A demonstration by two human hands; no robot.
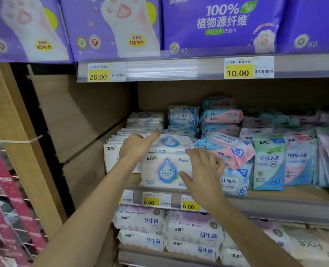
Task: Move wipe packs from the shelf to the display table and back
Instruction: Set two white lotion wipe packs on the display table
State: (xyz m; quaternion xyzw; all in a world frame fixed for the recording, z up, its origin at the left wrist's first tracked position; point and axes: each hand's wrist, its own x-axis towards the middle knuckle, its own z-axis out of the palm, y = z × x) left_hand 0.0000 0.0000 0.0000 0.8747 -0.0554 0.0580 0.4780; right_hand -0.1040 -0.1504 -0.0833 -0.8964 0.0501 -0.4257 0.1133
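Two white wipe packs with a blue drop and "LOTION" print sit at the front of the middle shelf (287, 197). The lower pack (163, 171) stands upright; the upper pack (171, 142) lies flat on top of it. My left hand (135, 145) lies on the upper pack's left end, fingers stretched over its top. My right hand (202, 170) rests against the lower pack's right side, thumb across its front, fingers spread. Behind and to the left, more white packs (142, 120) stand in a row.
Pink-and-blue packs (227, 149) lean right beside my right hand, with green and blue packs (268, 162) further right. Purple tissue bags (217, 24) fill the top shelf. White packs (194, 234) are stacked on the shelf below. A wooden upright (24, 151) and a red wire rack (7, 209) stand left.
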